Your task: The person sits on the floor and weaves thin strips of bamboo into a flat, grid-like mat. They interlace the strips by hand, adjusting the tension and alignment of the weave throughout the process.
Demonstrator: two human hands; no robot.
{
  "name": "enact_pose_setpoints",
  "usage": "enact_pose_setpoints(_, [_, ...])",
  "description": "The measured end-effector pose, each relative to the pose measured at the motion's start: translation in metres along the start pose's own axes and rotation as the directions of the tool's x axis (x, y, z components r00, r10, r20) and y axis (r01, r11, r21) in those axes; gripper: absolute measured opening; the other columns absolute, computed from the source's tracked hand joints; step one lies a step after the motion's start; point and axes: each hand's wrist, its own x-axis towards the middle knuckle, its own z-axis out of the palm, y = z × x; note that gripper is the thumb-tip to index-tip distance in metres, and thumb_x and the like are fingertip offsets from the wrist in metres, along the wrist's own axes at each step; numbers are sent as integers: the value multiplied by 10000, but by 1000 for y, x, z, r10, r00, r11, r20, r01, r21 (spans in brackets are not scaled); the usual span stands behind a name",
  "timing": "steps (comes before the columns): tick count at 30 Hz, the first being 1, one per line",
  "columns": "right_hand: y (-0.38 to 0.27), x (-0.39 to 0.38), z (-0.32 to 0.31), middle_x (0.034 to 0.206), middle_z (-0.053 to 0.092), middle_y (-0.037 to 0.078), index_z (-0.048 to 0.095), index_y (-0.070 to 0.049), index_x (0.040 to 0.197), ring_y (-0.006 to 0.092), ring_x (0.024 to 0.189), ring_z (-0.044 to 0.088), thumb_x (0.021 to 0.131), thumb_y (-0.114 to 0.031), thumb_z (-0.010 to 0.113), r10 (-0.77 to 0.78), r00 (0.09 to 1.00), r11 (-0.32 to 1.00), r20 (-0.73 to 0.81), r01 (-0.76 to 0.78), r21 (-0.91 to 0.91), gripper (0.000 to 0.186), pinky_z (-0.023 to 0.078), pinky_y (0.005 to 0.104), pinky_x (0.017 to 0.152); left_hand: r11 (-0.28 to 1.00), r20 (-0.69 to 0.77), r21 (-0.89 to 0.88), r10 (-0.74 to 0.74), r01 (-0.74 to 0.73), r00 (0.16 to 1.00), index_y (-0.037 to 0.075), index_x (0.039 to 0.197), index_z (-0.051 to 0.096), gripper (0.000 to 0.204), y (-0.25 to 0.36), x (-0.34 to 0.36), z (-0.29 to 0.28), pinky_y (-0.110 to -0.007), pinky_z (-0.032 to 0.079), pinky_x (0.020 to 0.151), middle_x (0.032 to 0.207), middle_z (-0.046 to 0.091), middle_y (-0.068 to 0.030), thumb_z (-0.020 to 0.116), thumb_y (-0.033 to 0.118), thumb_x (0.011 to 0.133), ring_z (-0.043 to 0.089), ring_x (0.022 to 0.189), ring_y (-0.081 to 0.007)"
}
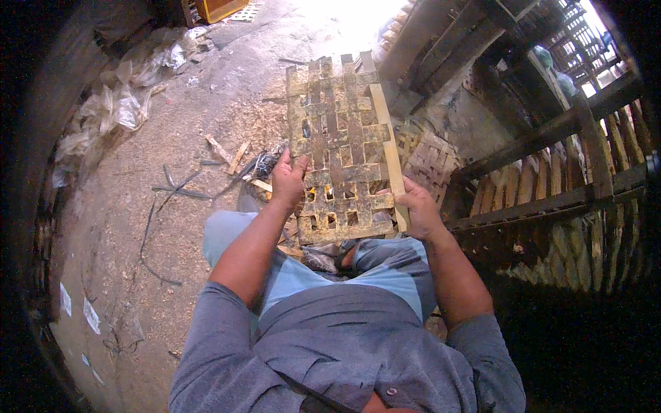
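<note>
A worn woven panel of flat, mottled wooden strips [339, 138] is held upright-tilted over my lap, with square gaps between its strips. A pale wooden slat [387, 151] runs along its right side. My left hand [289, 180] grips the panel's left edge at about mid-height. Lower on the other side, my right hand [418, 206] is closed on the slat and the panel's edge. Part of my fingers is hidden behind the panel.
Wood shavings, offcuts [237, 155] and dark straps [177, 189] litter the floor. Crumpled plastic sheets [131, 103] lie at left. Another woven piece [430, 158] lies beyond my right hand. Dark slatted timber structures [544, 186] stand at right; a yellow crate [224, 7] sits far back.
</note>
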Motion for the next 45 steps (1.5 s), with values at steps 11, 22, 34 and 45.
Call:
enact_pose_setpoints(11, [11,-9,3,1055,649,112,465,-34,1384,169,770,629,836,-16,429,-80,995,992,-56,74,-101,550,571,281,567,998,-7,15,-58,58,998,-12,1379,430,473,7,-8,7,-224,454,756,1009,625,-6,608,127,963,543,805,-70])
enact_pose_setpoints(22, [18,-16,18,1006,662,118,487,-12,1357,165,763,630,811,-28,435,-6,987,994,-158,-11,-107,548,559,278,574,993,-26,-35,-111,111,993,-80,1479,233,681,-1,-9,3,-214,467,749,1051,623,-37,620,120,956,556,828,-75])
enact_pose_setpoints(34, [-15,30,17,1327,508,118,155,-150,1557,215,832,668,1032,-127,341,-279,925,959,-257,254,-127,558,558,343,749,996,143,-51,-62,70,988,-84,1483,215,682,9,-13,16,-212,490,738,1071,652,-52,608,116,963,595,826,-79])
enact_pose_setpoints(45, [-16,34,20,1229,533,80,156,-150,1560,226,815,676,981,-53,376,-210,945,975,-250,186,-119,626,532,318,657,995,64,57,-86,83,994,-101,1491,158,751,9,-19,15,-211,475,761,1077,634,-75,623,162,962,577,845,-82])
